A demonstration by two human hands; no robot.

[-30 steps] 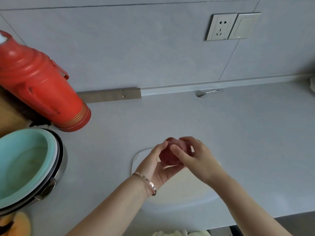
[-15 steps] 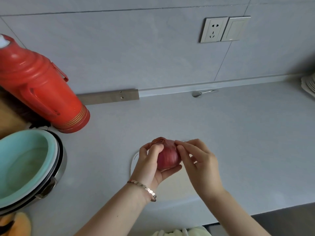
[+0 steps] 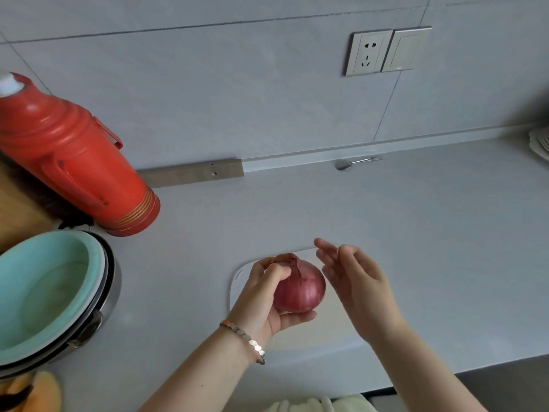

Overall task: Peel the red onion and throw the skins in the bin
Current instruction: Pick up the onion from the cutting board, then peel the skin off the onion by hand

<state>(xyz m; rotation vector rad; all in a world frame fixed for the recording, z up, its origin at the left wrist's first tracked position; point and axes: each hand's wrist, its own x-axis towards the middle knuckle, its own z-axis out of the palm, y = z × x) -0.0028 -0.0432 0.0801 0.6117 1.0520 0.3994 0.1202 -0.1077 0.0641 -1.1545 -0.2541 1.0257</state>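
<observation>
**Red onion gripped in the left hand, above the board**

Head view. Holds the red onion (image 3: 300, 288) in the left hand (image 3: 261, 295), just above a white cutting board (image 3: 326, 337) that lies on the grey countertop (image 3: 430, 233) near its front edge. Curls the left fingers over the top of the onion beside the dry stalk tip and cups the bulb from below, gripping it from its left side. Shows the skin on the onion: papery, purple-red, unbroken over the face turned to the camera. Wears a metal bracelet (image 3: 246, 340) on the left wrist.

Raises the right hand (image 3: 356, 281) just beside the onion on its right, apart from it, fingers straight and loosely spread, palm turned towards the bulb, holding nothing.

Takes in, at far left, a red thermos flask (image 3: 74, 162) standing close to the wall and, in front of it, a teal basin (image 3: 44, 286) nested in a metal pot (image 3: 98, 319). Shows a spoon (image 3: 353, 162) lying at the foot of the wall, well behind the hands, with a metal strip (image 3: 193, 172) along the wall base to its left. Has a socket (image 3: 368, 52) and a switch (image 3: 405, 49) side by side on the tiled wall above the spoon. Catches pale plates (image 3: 539, 144) at the right edge, cut off by the frame.
</observation>
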